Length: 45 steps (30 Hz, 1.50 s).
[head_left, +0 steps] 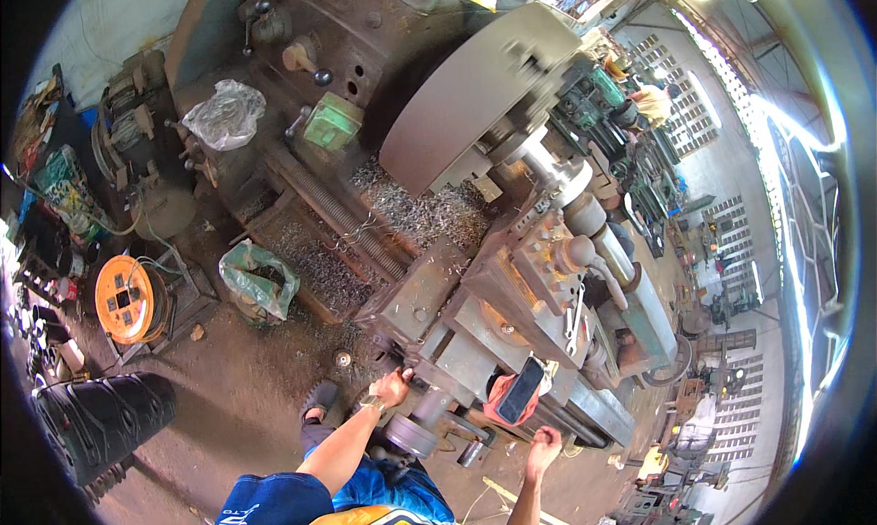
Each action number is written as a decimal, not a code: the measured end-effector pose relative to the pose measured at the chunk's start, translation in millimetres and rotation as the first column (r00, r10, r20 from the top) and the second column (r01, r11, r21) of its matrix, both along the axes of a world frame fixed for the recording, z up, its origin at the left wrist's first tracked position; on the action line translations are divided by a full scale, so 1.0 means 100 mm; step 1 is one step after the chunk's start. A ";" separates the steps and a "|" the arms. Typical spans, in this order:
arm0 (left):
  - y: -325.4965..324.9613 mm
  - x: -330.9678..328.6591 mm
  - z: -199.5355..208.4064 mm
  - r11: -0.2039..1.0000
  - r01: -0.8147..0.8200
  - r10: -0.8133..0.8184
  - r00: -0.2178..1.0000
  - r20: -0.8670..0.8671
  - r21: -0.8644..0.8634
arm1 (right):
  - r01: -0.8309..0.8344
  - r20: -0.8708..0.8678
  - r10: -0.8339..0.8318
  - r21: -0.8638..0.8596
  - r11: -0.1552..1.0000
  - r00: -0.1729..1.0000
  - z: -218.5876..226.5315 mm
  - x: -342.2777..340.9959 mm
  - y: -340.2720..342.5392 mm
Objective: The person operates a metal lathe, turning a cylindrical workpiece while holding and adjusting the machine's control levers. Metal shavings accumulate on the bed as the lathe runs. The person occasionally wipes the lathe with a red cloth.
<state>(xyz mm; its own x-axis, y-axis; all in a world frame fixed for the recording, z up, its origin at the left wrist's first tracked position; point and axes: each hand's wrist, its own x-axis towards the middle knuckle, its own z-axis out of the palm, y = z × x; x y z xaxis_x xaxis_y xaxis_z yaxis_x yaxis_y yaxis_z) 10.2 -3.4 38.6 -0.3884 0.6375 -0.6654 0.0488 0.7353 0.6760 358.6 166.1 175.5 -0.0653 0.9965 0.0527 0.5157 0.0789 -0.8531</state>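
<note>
A large metal lathe fills the middle, its big round chuck [475,95] blurred at the rim. A shiny round workpiece [571,182] extends from the chuck. My left hand [391,388] is closed at the near left end of the carriage [420,292], above a round metal handwheel [411,435]; the part in its fingers is hidden. My right hand [545,441] is raised with loosely bent fingers and holds nothing. Beside it, a dark phone [521,390] rests on a red cloth [499,406] on the carriage. A wrench [575,319] lies by the tool post [539,260].
Metal chips [425,214] pile below the chuck, near a long lead screw [338,210]. On the left stand an orange cable reel [132,296], a green plastic bag [260,278] and a black ribbed case [105,424]. Other machines [594,95] line the far side, where a person [653,105] is.
</note>
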 end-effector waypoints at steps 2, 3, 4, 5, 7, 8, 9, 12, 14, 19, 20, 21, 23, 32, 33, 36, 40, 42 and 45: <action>0.00 -0.01 0.01 1.000 0.010 -0.009 1.000 0.028 -0.021 | -0.073 0.044 0.073 0.003 0.997 0.996 0.18 -0.33 0.09; 0.01 -0.02 0.02 1.000 0.012 -0.011 0.999 0.031 -0.027 | -0.143 0.038 0.143 0.009 0.990 0.989 0.21 -0.53 0.14; 0.01 -0.02 0.03 1.000 0.008 -0.007 1.000 0.030 -0.016 | -0.256 0.007 0.256 0.040 0.966 0.967 0.25 -0.66 0.14; 0.00 -0.03 0.04 1.000 0.001 -0.001 1.000 0.024 -0.003 | -0.308 -0.022 0.308 -0.028 0.951 0.951 0.24 -0.82 0.18; 0.00 -0.02 0.05 1.000 -0.017 0.017 1.000 0.006 0.014 | -0.148 0.081 0.163 -0.160 0.976 0.983 0.16 -1.07 0.22; -0.01 -0.01 0.05 0.999 -0.028 0.028 1.000 -0.007 0.018 | -0.175 0.078 0.189 -0.152 0.973 0.979 0.15 -1.12 0.25; -0.02 -0.01 0.05 0.999 -0.042 0.042 0.999 -0.024 0.018 | -0.178 0.096 0.196 -0.166 0.970 0.976 0.13 -1.15 0.29; -0.03 -0.01 0.02 0.999 -0.034 0.036 0.999 -0.035 0.032 | -0.129 0.025 0.137 -0.202 0.971 0.990 0.09 -1.09 0.36; -0.02 -0.02 -0.01 1.000 -0.020 0.021 1.000 -0.019 0.017 | -0.059 -0.011 0.058 -0.237 0.970 0.998 0.04 -1.00 0.39; 0.00 -0.03 0.01 1.000 0.007 -0.008 1.000 -0.019 -0.019 | -0.165 0.231 0.158 0.014 0.986 0.960 -0.19 -1.04 0.53; 0.00 -0.03 0.02 1.000 0.002 -0.003 0.999 -0.033 -0.016 | -0.196 0.329 0.165 0.062 0.979 0.930 -0.21 -1.07 0.52; -0.01 -0.03 0.02 1.000 -0.010 0.010 0.999 -0.054 -0.007 | -0.172 0.393 0.129 0.076 0.982 0.910 -0.21 -1.11 0.51; -0.01 -0.02 0.01 1.000 0.005 -0.004 0.997 -0.080 0.013 | -0.025 0.209 0.035 -0.049 0.998 0.977 -0.13 -1.19 0.53; -0.04 0.03 -0.47 0.997 0.051 -0.037 0.973 -0.228 0.057 | -0.087 -0.007 0.088 -0.240 0.967 0.996 0.10 -1.37 0.53; -0.05 0.01 -0.51 0.994 0.086 -0.068 0.970 -0.235 0.068 | -0.109 -0.112 0.080 -0.278 0.955 0.991 0.11 -1.37 0.52; -0.07 -0.03 -0.56 0.995 0.094 -0.086 0.979 -0.183 0.034 | -0.191 -0.390 0.054 -0.320 0.928 0.919 0.35 -1.28 0.42; -0.09 -0.04 -0.69 0.996 0.088 -0.089 0.986 -0.142 -0.014 | -0.240 -0.677 -0.124 -0.417 0.876 0.726 0.87 -0.92 -0.12; -0.11 -0.03 -0.83 0.989 0.108 -0.092 0.983 -0.156 0.100 | -0.264 -0.735 -0.186 -0.450 0.853 0.652 1.03 -0.67 -0.50; -0.13 0.02 -1.06 0.989 0.142 -0.128 0.965 -0.229 0.042 | -0.356 -0.669 -0.218 -0.609 0.709 0.711 1.23 -0.16 -1.18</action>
